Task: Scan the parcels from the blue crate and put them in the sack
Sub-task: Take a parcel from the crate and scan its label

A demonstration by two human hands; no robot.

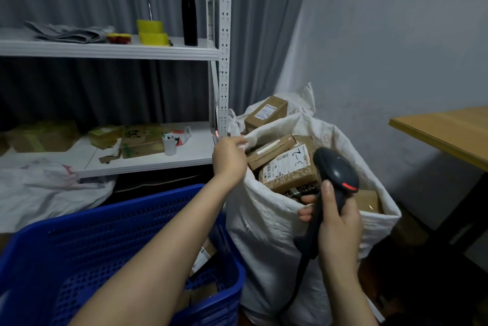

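Fingers of outstretched left hand [229, 158] seemingly pinch the sack [266, 241] rim; right hand [339, 225] grips the scanner [336, 167], thumb up.

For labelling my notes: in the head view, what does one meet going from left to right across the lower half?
Blue perforated plastic crate → left hand gripping the rim of the white woven sack → brown cardboard box marked "3-2" → dark grey handheld scanner in the right hand → light wooden table top.

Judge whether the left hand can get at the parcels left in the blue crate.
Probably: the left hand grips the sack rim but, once freed, the open-topped crate lies just below its arm, parcels uncovered.
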